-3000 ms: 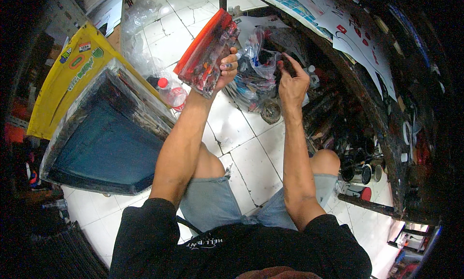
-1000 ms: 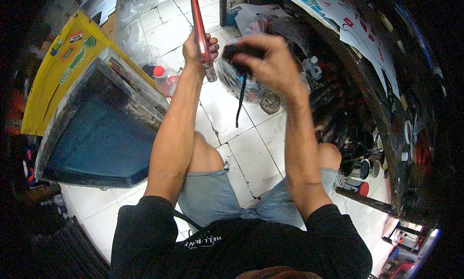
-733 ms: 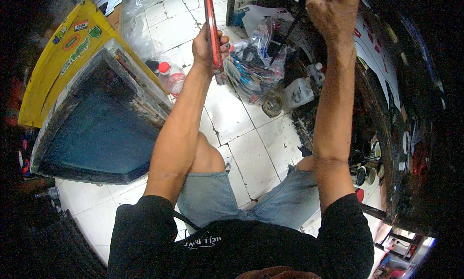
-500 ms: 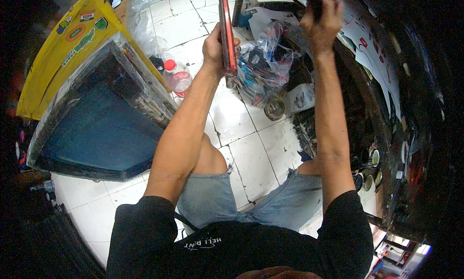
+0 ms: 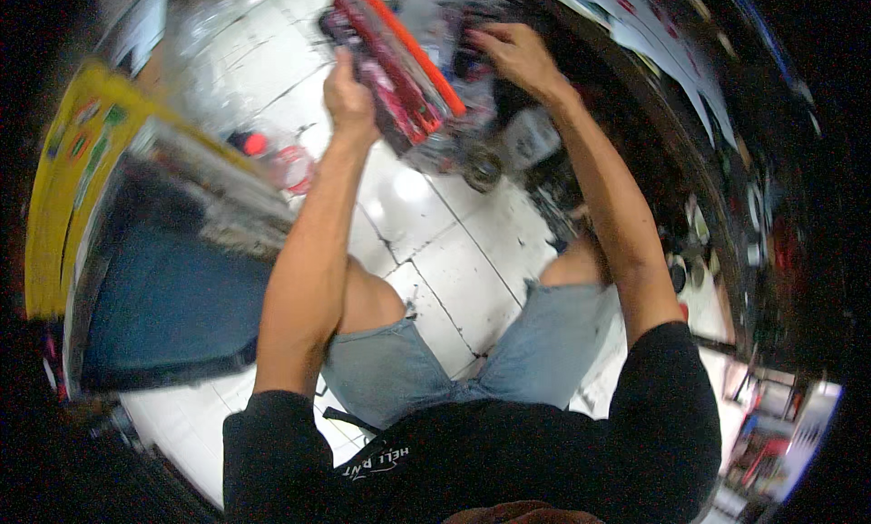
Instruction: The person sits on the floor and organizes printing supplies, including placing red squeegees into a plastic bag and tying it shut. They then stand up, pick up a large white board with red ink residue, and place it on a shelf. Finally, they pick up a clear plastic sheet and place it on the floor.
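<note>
My left hand (image 5: 350,102) is closed on the near left side of a flat red panel (image 5: 390,61). The panel has a bright orange-red edge, a streaked dark red face and a dark rim, and it is held tilted above the floor. Just right of it is my right hand (image 5: 526,61), its fingers bent together toward the panel. Whatever lies in those fingers is blurred against the dark clutter behind. Beyond the panel is a clear plastic bag (image 5: 445,147), partly hidden by it.
A large dark blue panel (image 5: 172,279) with a worn edge stands at the left, before a yellow panel (image 5: 54,225) with stickers. A clear bottle (image 5: 295,168) with a red cap is on the white tiles (image 5: 445,261). A round tin (image 5: 482,167) sits by the bag.
The red panel has turned from edge-on to show its face and shifted left. My right hand has come down and left toward it. The whole view has swung and is blurred.
</note>
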`<state>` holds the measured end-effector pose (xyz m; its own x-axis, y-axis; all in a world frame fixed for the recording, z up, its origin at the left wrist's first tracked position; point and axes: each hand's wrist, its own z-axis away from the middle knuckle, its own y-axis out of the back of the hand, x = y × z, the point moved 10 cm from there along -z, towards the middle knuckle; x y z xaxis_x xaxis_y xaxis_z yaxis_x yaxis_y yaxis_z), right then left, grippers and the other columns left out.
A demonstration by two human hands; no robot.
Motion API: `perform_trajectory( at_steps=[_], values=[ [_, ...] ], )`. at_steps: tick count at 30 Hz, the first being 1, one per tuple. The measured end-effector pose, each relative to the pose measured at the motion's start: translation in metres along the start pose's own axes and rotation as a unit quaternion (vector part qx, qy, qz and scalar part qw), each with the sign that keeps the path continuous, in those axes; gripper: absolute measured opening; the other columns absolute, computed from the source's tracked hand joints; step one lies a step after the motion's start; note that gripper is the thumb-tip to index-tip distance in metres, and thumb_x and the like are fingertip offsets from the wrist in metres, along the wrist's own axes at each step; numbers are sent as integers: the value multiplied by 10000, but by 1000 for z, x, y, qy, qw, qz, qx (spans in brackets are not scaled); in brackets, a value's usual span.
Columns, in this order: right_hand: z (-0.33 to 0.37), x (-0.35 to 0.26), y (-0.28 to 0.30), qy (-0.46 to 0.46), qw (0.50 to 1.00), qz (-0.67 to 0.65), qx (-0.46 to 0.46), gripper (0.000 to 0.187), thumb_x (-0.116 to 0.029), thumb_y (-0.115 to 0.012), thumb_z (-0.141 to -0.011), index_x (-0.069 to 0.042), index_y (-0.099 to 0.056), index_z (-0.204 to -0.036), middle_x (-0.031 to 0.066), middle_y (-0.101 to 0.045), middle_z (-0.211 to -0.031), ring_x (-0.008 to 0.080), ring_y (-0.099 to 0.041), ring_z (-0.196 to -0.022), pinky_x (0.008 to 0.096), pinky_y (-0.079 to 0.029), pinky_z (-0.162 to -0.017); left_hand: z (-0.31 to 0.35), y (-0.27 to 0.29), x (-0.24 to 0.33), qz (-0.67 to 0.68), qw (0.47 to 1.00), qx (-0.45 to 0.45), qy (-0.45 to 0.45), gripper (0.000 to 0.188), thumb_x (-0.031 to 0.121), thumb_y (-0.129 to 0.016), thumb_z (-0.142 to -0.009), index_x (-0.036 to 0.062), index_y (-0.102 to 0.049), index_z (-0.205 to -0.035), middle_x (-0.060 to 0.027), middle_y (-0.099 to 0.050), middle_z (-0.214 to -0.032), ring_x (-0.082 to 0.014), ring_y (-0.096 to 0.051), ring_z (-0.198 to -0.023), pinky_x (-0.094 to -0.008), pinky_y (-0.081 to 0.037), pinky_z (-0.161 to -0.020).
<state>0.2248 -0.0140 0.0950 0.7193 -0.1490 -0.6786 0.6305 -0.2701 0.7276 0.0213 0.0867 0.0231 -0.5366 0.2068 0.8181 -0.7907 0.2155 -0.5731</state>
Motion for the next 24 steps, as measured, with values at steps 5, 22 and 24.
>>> perform_trajectory(
  at_steps=[5, 22, 24],
  values=[
    [90, -4, -29, 8, 865, -473, -168, 650, -427, -636, -812, 9, -471, -1265, 114, -600, -1131, 185, -612, -904, 317, -534, -688, 30, -29, -19, 52, 997, 13, -63, 358, 326, -424, -976, -5, -502, -1086, -102, -590, -980, -218, -595, -888, -373, -502, -783],
    [390, 239, 0, -157, 662, -616, 396, 337, 60, -625, -715, -13, -586, -1042, 94, -644, -995, 215, -625, -876, 363, -514, -773, 142, -132, -116, -272, 881, -343, 180, 488, 287, -521, -945, 9, -407, -1329, -105, -617, -1074, -178, -652, -837, -262, -514, -605],
    [429, 271, 4, -167, 642, -596, 453, 312, 62, -611, -726, -8, -586, -1029, 97, -645, -945, 222, -622, -851, 369, -515, -747, 137, -131, -110, -262, 888, -331, 181, 490, 293, -518, -945, 4, -410, -1326, -103, -617, -1069, -182, -655, -836, -273, -515, -609]
  ],
)
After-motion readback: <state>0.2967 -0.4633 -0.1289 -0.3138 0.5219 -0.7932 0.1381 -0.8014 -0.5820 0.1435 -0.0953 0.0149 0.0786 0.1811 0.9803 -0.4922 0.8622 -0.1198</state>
